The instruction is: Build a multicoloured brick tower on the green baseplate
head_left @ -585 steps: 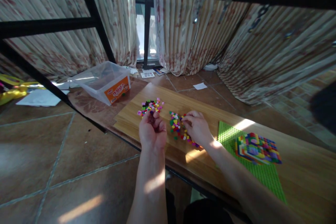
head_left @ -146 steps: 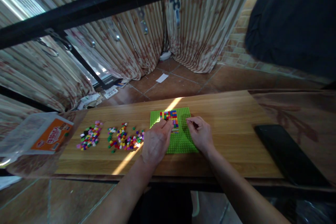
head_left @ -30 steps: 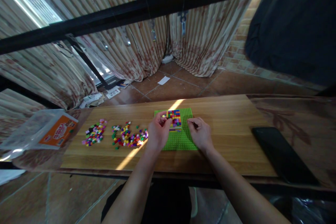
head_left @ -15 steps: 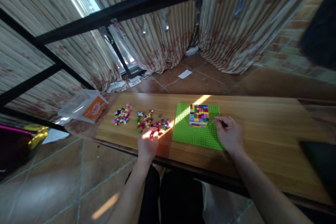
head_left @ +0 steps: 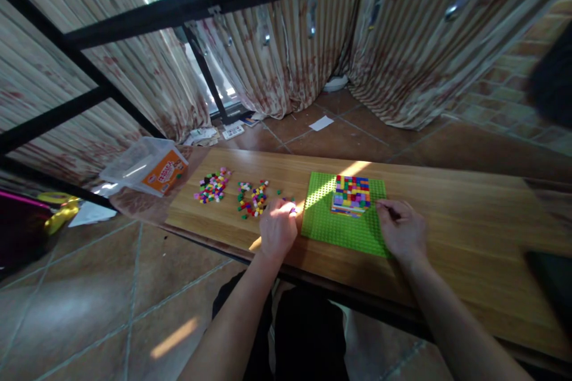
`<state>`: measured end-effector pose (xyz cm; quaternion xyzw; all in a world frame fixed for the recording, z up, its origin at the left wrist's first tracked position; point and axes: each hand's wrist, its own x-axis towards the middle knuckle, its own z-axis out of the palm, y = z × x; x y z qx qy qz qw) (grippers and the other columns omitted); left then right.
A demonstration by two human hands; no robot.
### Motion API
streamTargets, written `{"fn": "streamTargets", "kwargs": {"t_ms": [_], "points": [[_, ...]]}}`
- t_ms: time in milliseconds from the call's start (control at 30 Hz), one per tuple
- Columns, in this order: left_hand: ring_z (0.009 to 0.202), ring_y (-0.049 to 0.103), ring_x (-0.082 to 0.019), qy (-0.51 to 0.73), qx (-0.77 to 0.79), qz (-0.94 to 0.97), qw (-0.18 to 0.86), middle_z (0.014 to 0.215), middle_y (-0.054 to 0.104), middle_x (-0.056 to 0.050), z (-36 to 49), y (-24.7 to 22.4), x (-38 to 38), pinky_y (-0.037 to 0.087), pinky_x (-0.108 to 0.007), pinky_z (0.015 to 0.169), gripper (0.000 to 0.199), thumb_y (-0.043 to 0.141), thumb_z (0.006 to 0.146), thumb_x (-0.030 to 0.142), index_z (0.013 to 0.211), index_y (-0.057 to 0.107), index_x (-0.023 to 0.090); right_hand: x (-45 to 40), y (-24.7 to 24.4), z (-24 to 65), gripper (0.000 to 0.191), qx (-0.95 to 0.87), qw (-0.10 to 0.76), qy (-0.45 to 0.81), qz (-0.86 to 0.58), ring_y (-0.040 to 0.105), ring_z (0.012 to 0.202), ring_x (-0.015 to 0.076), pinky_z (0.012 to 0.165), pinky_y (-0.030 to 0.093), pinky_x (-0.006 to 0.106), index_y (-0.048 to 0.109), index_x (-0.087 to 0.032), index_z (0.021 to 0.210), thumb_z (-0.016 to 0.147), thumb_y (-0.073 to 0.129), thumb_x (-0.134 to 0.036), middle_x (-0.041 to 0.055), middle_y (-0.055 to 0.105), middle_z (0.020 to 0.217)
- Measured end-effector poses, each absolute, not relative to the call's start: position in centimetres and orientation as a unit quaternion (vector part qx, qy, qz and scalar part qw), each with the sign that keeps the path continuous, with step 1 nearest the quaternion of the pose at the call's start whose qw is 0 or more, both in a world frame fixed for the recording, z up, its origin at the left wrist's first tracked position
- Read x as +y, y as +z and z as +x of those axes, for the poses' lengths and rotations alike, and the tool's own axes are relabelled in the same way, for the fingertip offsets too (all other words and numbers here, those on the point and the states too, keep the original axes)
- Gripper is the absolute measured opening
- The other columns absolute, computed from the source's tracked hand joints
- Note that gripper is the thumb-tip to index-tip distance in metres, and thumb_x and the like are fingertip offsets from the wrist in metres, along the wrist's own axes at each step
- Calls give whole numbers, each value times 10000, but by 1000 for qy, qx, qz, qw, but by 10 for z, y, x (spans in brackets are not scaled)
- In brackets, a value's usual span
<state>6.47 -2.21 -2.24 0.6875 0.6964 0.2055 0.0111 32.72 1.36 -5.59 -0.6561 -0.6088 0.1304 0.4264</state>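
My left hand point(head_left: 279, 229) is over loose toy bricks left of the green baseplate point(head_left: 322, 229). Its fingers are curled down and largely hidden by the back of the hand; a small purple brick shows by the fingertips. A stacked block of multicoloured building bricks point(head_left: 351, 193) stands on the baseplate. My right hand point(head_left: 403, 229) rests at the plate's right edge, beside the stack but apart from it. Thumb and fingers there are pinched together; what they hold, if anything, is too small to make out.
Two heaps of loose bricks, a farther heap point(head_left: 213, 186) and a nearer heap point(head_left: 252, 197), lie on the wooden table point(head_left: 465, 232). At its left end stands a clear plastic box point(head_left: 138, 164) with an orange label. A dark flat object point(head_left: 547, 280) lies at the right.
My left hand has moved right and slightly up, now covering bricks that showed before. My right hand keeps its place beside the stack. The whole view has shifted slightly.
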Motion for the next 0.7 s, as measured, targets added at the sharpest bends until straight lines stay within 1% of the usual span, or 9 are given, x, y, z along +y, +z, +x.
{"fn": "streamTargets", "kwargs": {"t_ms": [200, 367, 500, 600, 700], "points": [[917, 565, -192, 201, 699, 686, 14, 996, 640, -45, 68, -19, -21, 426, -285, 807, 180, 536, 837, 231, 948, 678, 224, 14, -59, 328, 305, -607, 428, 131, -657, 630, 736, 206, 685, 475, 336, 723, -190, 847, 843, 509, -407, 73, 697, 849], [877, 554, -190, 167, 692, 702, 8, 982, 629, -42, 71, -15, -18, 419, -297, 795, 197, 478, 876, 233, 813, 664, 228, 15, -58, 326, 305, -611, 435, 125, -649, 627, 733, 214, 678, 472, 346, 719, -190, 829, 848, 503, -404, 82, 695, 831], [882, 563, -194, 158, 688, 708, -1, 984, 633, -50, 72, -15, -17, 422, -305, 798, 181, 471, 877, 211, 803, 636, 216, 15, -56, 325, 304, -606, 443, 139, -645, 622, 737, 215, 678, 469, 345, 715, -189, 827, 855, 495, -396, 83, 690, 827], [881, 587, -193, 198, 679, 707, 14, 955, 640, -63, 74, -12, -18, 439, -302, 787, 179, 440, 895, 202, 857, 615, 201, 15, -55, 324, 310, -605, 443, 145, -645, 618, 736, 207, 674, 466, 332, 715, -183, 826, 857, 487, -390, 78, 685, 828], [790, 618, -166, 284, 669, 683, 71, 870, 657, -54, 83, -4, -18, 458, -275, 717, 155, 440, 905, 213, 914, 592, 186, 16, -54, 323, 318, -606, 442, 144, -645, 613, 729, 198, 668, 462, 320, 716, -181, 831, 859, 477, -390, 73, 682, 820]]}}
